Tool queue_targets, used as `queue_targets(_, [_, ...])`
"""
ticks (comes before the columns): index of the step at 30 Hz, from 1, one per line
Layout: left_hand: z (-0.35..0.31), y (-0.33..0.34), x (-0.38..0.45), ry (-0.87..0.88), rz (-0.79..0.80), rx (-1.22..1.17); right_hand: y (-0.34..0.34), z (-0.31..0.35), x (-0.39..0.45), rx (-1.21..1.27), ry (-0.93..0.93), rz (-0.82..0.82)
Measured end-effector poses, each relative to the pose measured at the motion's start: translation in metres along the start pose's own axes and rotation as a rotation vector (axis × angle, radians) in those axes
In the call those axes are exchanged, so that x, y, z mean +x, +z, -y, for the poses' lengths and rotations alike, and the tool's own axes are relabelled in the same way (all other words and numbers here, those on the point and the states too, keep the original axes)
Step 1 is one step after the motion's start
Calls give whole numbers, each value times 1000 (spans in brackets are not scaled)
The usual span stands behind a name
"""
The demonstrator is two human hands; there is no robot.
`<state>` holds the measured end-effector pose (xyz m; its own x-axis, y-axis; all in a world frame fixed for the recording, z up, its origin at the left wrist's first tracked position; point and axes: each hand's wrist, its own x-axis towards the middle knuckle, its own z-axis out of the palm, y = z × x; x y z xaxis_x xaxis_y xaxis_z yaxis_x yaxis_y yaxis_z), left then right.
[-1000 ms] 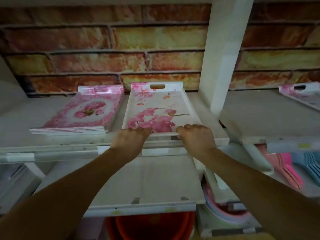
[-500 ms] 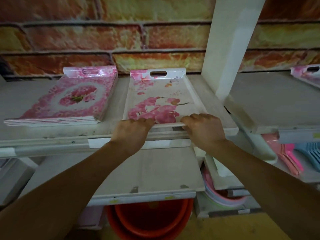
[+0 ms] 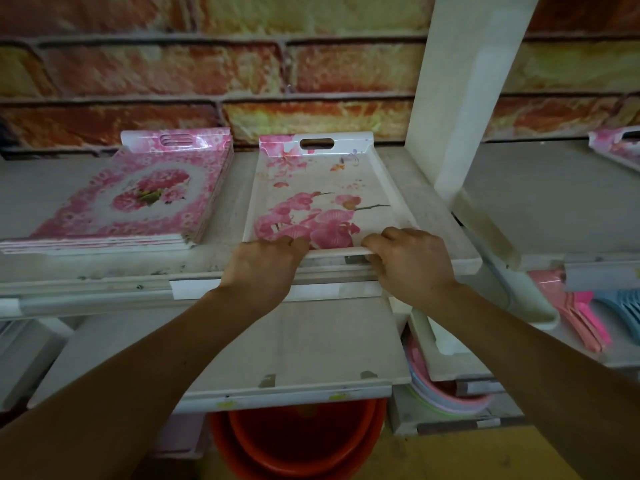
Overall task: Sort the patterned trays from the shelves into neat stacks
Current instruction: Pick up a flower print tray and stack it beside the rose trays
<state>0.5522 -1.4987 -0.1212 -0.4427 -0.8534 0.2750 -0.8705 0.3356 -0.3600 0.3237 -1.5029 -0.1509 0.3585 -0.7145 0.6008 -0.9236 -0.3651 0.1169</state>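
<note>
A white tray with pink orchid print point(image 3: 322, 188) lies flat on the upper shelf, its cut-out handle toward the brick wall. My left hand point(image 3: 263, 268) and my right hand point(image 3: 408, 265) both grip its near rim, fingers curled over the edge. To its left sits a stack of pink rose-patterned trays point(image 3: 138, 199). Another pink tray point(image 3: 616, 147) pokes in at the far right on the neighbouring shelf.
A white upright post point(image 3: 460, 98) divides the shelves right of the orchid tray. The upper shelf point(image 3: 415, 188) has a lower shelf board point(image 3: 311, 348) beneath it. Orange buckets point(image 3: 298, 441) stand below; pink and blue plastic items point(image 3: 588, 320) lie lower right.
The view has drawn closer and tilted down a little. Both hands stay on the orchid tray's near rim; the tray has hardly moved.
</note>
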Motion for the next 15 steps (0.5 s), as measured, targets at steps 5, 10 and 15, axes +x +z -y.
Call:
queue_targets(5, [-1, 1, 0, -28, 20, -27, -6, 2, 2, -11, -4, 27])
queue_targets(10, [2, -5, -1, -10, 9, -130, -20, 4, -2, 34, 39, 96])
queue_targets(15, [-3, -26, 0, 71, -29, -163, -52, -2, -22, -39, 127, 120])
